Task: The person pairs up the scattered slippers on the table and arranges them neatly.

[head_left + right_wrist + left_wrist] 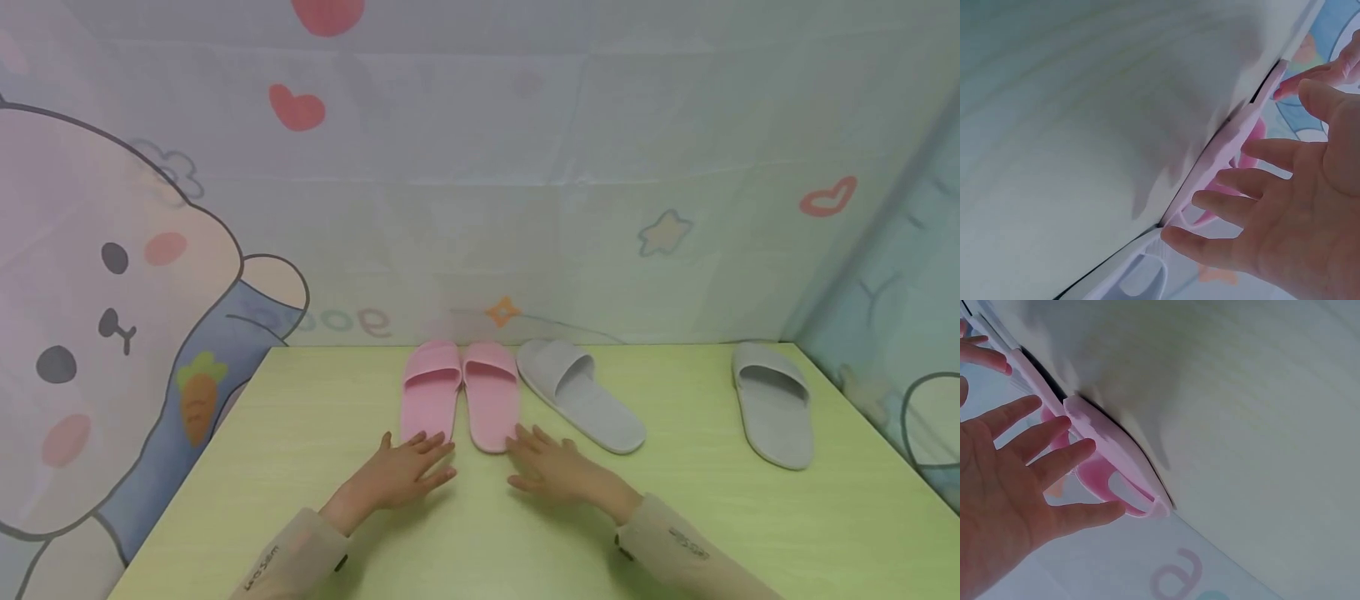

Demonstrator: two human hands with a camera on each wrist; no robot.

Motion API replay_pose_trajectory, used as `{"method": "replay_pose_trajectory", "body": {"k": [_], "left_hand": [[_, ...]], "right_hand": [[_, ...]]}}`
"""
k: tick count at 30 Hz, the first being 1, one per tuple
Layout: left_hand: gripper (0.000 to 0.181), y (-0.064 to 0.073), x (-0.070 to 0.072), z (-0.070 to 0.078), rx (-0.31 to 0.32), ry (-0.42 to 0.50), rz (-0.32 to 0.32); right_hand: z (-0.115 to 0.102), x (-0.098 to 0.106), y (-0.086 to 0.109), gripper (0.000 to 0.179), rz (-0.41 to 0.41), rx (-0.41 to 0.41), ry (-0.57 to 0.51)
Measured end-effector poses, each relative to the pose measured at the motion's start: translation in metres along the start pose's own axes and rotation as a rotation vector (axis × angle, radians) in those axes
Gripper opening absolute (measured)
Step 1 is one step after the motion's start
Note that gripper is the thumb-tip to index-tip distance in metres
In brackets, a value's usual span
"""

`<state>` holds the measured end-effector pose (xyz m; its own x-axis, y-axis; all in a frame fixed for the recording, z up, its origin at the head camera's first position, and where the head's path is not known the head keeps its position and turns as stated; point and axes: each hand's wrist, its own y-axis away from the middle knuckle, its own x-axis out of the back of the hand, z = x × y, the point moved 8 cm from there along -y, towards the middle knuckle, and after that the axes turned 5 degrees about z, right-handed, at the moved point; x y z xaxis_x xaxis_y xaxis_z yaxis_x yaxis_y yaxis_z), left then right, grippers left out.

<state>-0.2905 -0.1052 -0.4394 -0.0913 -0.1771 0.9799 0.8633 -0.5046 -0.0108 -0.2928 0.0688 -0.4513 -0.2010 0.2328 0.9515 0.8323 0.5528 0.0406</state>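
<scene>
Side by side against the back wall lie two pink slippers, a left one (429,407) and a right one (492,410), their straps at the far end. My left hand (405,473) has its fingers spread over the near end of the left slipper, holding nothing. Over by the right slipper's heel, my right hand (558,471) is spread flat with fingertips overlapping its edge in the head view. In the left wrist view, the left hand (1010,469) shows straight fingers beside a pink slipper (1110,447). The right wrist view shows the right hand (1285,206) equally outstretched.
A grey slipper (596,408) lies slanted just right of the pink pair, its toe near the wall. Another grey slipper (776,421) sits by the right end of the pale yellow-green table (480,542). A printed cloth backdrop (480,125) rises behind the table.
</scene>
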Motion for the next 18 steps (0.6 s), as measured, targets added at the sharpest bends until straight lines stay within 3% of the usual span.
{"method": "replay_pose_trajectory", "body": {"k": [9,18], "left_hand": [[0.056,0.001,0.004,0.01,-0.069,-0.005,0.044],[0.052,-0.002,0.009,0.02,-0.119,-0.02,0.112]], "right_hand": [[0.021,0.01,0.009,0.058,0.031,-0.044,-0.033],[0.031,0.025,0.019,0.054,0.095,-0.011,-0.081]]}}
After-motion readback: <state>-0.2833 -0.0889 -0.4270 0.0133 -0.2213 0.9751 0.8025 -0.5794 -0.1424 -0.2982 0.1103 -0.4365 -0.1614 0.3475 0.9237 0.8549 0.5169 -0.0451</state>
